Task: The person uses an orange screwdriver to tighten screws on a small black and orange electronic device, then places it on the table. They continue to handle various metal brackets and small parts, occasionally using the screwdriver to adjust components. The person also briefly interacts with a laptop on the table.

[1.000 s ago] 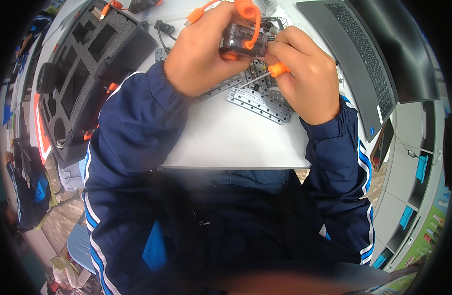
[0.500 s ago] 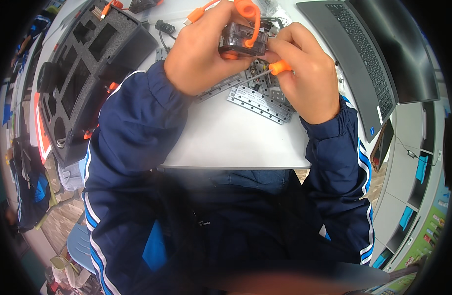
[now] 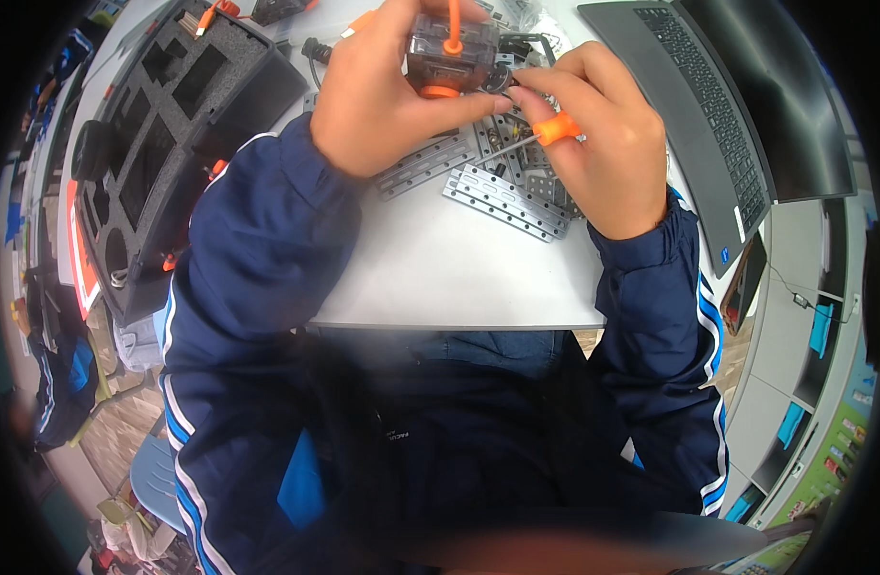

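Observation:
My left hand [image 3: 358, 120] grips a dark translucent box-shaped module [image 3: 451, 59] with an orange cable [image 3: 454, 21] rising from it and an orange round piece underneath. Beside the module's right side, a small dark round part [image 3: 498, 79] shows between the two hands. My right hand [image 3: 612, 144] is closed, its thumb and forefinger pinched close to that part; what lies between the fingertips is hard to make out. Held in the same hand is a screwdriver [image 3: 558, 127] with an orange handle, its thin shaft slanting down to the left. Below lies a perforated metal plate [image 3: 507, 203].
More perforated metal strips [image 3: 425, 165] and small parts lie under my hands on the white table [image 3: 459, 278]. An open laptop [image 3: 694, 125] stands at right. At left sits a black case [image 3: 253, 91] with grey foam cutouts. A coiled black cable [image 3: 317, 50] lies behind my left hand.
The module has shifted left in my left hand, and the dark round part beside it has come into view. My right hand has moved slightly right, with the screwdriver still in it.

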